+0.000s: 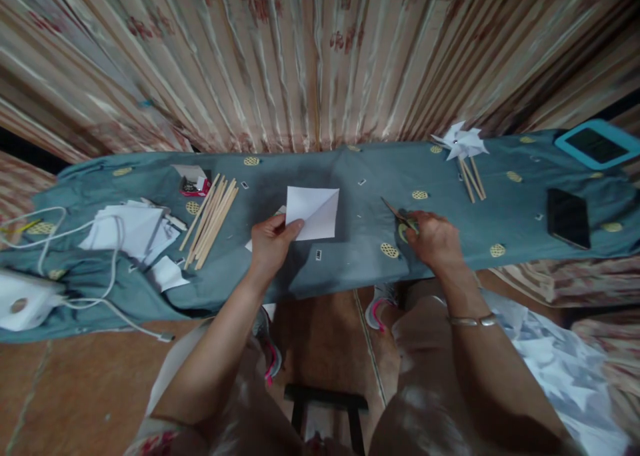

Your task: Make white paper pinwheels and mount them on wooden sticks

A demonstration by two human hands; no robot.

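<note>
My left hand [273, 241] pinches the lower left part of a square white sheet of paper [320, 209], thumb on top. A diagonal crease runs across the sheet toward its upper right corner. Part of another pale piece of paper [249, 245] shows beside that hand. To the right, my right hand [435, 237] is closed around the handles of a pair of scissors [399, 217], whose blades point up and left, apart from the paper. White pinwheels [461, 141] on wooden sticks lie at the back right.
Wooden sticks [213, 219] lie left of my left hand, near a small red box [195, 185]. Farther left are stacked white papers [127, 229], a white cable [117, 256] and a white device [25, 299]. A black phone [569, 218] and a blue-framed tablet [597, 143] lie right.
</note>
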